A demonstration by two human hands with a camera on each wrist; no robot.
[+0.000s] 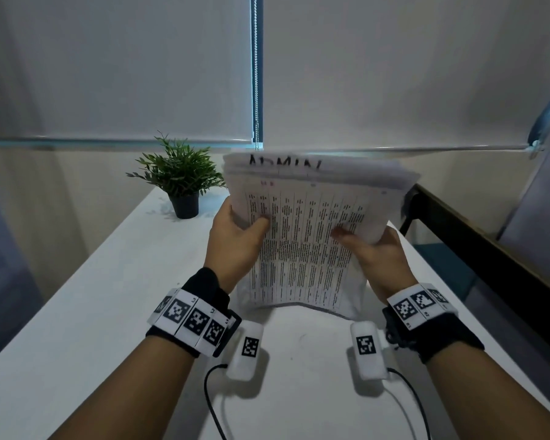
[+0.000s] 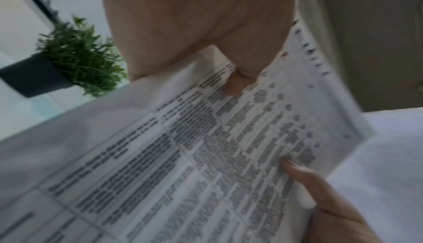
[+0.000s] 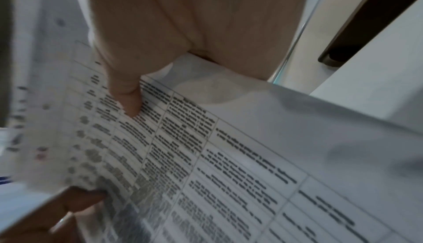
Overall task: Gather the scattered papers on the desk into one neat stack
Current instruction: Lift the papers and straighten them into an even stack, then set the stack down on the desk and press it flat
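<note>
Papers (image 1: 302, 236): one upright sheaf, printed tables, lower edge on white bench (image 1: 108, 296) | left hand (image 1: 235, 242), right hand (image 1: 378, 252): fingers grasping sheaf sides | one potted plant (image 1: 180, 176) behind.

White papers (image 1: 302, 236) with black printed table

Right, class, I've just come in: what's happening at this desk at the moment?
A person holds a stack of printed papers upright with both hands, the left hand gripping its left side and the right hand its right, thumbs on the front sheet. The bottom edge stands on the white desk, as if being squared up. A small potted plant sits behind, to the left.
</note>
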